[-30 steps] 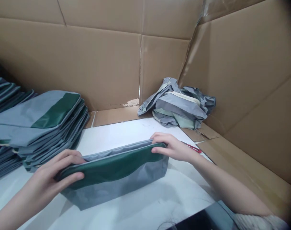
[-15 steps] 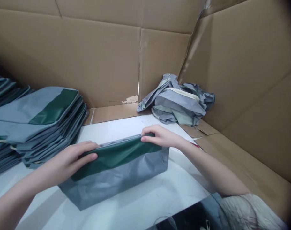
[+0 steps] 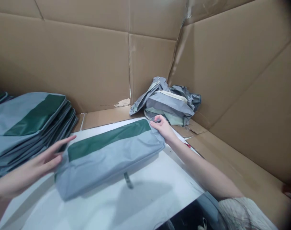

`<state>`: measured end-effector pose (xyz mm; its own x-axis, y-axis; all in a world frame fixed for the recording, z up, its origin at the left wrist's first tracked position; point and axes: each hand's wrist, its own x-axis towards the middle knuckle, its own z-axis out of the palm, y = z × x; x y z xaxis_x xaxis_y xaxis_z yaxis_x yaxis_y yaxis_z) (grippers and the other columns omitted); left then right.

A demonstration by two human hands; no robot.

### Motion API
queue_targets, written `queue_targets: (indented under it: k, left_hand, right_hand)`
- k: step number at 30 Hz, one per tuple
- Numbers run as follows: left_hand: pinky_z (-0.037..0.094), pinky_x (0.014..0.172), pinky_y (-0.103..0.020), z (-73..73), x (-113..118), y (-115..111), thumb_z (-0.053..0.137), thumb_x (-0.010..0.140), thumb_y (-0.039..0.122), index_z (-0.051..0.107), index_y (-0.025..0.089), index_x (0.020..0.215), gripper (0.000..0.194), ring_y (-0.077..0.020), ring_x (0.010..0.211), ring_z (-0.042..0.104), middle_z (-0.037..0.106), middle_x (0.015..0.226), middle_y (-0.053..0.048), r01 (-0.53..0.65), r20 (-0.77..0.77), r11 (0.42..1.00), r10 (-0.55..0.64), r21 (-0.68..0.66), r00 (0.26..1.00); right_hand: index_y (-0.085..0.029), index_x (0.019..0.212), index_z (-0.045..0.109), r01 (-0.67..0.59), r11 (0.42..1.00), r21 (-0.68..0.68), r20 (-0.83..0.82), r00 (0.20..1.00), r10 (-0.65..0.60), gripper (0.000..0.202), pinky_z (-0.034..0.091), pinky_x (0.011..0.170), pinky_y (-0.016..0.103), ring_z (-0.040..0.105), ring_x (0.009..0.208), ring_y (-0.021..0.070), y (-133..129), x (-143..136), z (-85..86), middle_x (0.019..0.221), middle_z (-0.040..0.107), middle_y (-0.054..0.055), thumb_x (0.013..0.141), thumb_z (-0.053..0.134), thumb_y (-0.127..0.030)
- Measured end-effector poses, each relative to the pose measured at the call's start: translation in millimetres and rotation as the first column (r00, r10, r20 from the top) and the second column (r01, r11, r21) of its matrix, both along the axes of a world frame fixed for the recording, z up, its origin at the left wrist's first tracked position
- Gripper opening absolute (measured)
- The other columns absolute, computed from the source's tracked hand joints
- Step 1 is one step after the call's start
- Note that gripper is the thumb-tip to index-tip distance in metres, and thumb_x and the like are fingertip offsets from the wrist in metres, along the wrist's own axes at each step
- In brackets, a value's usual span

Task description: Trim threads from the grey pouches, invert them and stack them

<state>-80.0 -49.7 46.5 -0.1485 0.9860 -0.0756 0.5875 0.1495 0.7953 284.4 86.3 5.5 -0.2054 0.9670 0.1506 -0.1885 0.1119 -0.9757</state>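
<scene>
Bag stack [image 3: 32, 123]: far left, layers uneven; a sideways knock could make it slide.
Left hand [image 3: 41, 164]: our fingers are spread at the left end of the grey-green bag [image 3: 107, 156]; we cannot tell whether they touch it.
Bag's place: between our hands, over the white tabletop [image 3: 179, 174]; poorly supported at left, it might sag or twist.
Right hand [image 3: 162, 127]: pinching the bag's upper right corner; a loose pinch could let it slip.
Crumpled bundle [image 3: 168, 103]: just beyond our right hand; reaching farther might snag it.
</scene>
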Motion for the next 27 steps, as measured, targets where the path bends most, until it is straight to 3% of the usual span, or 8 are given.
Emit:
queue_targets:
  k: [3,6,9,12,15,17,23,27]
  left_hand:
    - [0.055,0.075,-0.022,-18.0,4,-4,0.057,0.068,0.055,0.032,0.049,0.126,0.063,-0.0193,0.116,0.050,0.040,0.137,0.010,-0.074,0.311,0.988,0.113,-0.133,0.944]
    - [0.054,0.067,-0.017,-27.3,18,-5,0.063,0.065,0.050,0.035,0.047,0.124,0.065,-0.0162,0.102,0.058,0.049,0.128,0.007,-0.212,0.408,0.974,0.225,-0.077,0.885]
    - [0.052,0.054,-0.014,-28.4,25,-4,0.068,0.063,0.046,0.039,0.046,0.122,0.066,-0.0097,0.074,0.060,0.058,0.114,0.006,-0.257,0.446,0.964,0.259,-0.065,0.857]
    - [0.048,0.048,-0.013,-29.9,20,-3,0.071,0.061,0.042,0.048,0.042,0.116,0.060,-0.0054,0.060,0.054,0.061,0.096,0.005,-0.243,0.488,0.963,0.268,-0.114,0.831]
    - [0.048,0.050,-0.013,-35.8,11,-3,0.074,0.058,0.037,0.058,0.032,0.107,0.052,-0.0061,0.062,0.055,0.061,0.089,0.002,-0.239,0.505,0.958,0.287,-0.159,0.814]
    - [0.049,0.051,-0.014,-40.7,7,-4,0.075,0.056,0.036,0.061,0.028,0.100,0.047,-0.0066,0.062,0.055,0.059,0.086,0.002,-0.232,0.496,0.954,0.297,-0.190,0.816]
    - [0.048,0.052,-0.017,-51.3,9,-5,0.071,0.062,0.040,0.059,0.024,0.099,0.041,-0.0068,0.060,0.054,0.057,0.077,0.002,-0.109,0.519,0.960,0.233,-0.257,0.822]
    - [0.046,0.052,-0.018,-55.1,11,-5,0.070,0.062,0.043,0.058,0.020,0.097,0.044,-0.0082,0.061,0.054,0.058,0.079,0.000,-0.115,0.471,0.969,0.207,-0.217,0.857]
  right_hand:
    - [-0.021,0.080,0.039,0.038,0.994,-0.102,-0.058,0.997,-0.044,0.039,0.034,0.046,0.016,0.046,0.052,0.0070,0,1,-6.8,0.063,0.048,-0.006,0.065,0.067,-0.043]
    - [-0.025,0.098,0.043,-0.050,0.983,-0.177,-0.081,0.996,0.036,0.041,0.038,0.048,0.017,0.050,0.057,0.0076,-7,3,-11.6,0.073,0.053,-0.005,0.069,0.064,-0.045]
    - [-0.031,0.112,0.040,-0.159,0.950,-0.269,-0.089,0.986,0.140,0.052,0.041,0.051,0.018,0.054,0.060,0.0087,-16,5,-13.2,0.083,0.059,-0.004,0.068,0.068,-0.036]
    - [-0.024,0.100,0.051,-0.178,0.931,-0.318,-0.064,0.984,0.166,0.041,0.042,0.053,0.019,0.055,0.060,0.0086,-14,7,-18.2,0.078,0.060,-0.003,0.064,0.070,-0.025]
    - [-0.016,0.082,0.057,-0.172,0.919,-0.355,-0.026,0.984,0.175,0.024,0.041,0.052,0.018,0.053,0.057,0.0077,-5,8,-28.5,0.070,0.059,-0.002,0.062,0.068,-0.019]
    - [-0.016,0.080,0.057,-0.172,0.911,-0.375,-0.007,0.983,0.183,0.020,0.040,0.050,0.017,0.052,0.054,0.0069,1,9,-36.1,0.068,0.058,-0.002,0.062,0.066,-0.017]
    - [-0.015,0.086,0.059,-0.218,0.899,-0.379,0.089,0.959,0.270,0.025,0.040,0.052,0.020,0.053,0.058,0.0089,6,15,-53.6,0.073,0.058,0.001,0.063,0.067,-0.023]
    - [-0.016,0.087,0.058,-0.224,0.928,-0.297,0.181,0.942,0.284,0.031,0.038,0.052,0.022,0.051,0.059,0.0109,4,15,-59.0,0.071,0.056,0.000,0.062,0.069,-0.032]
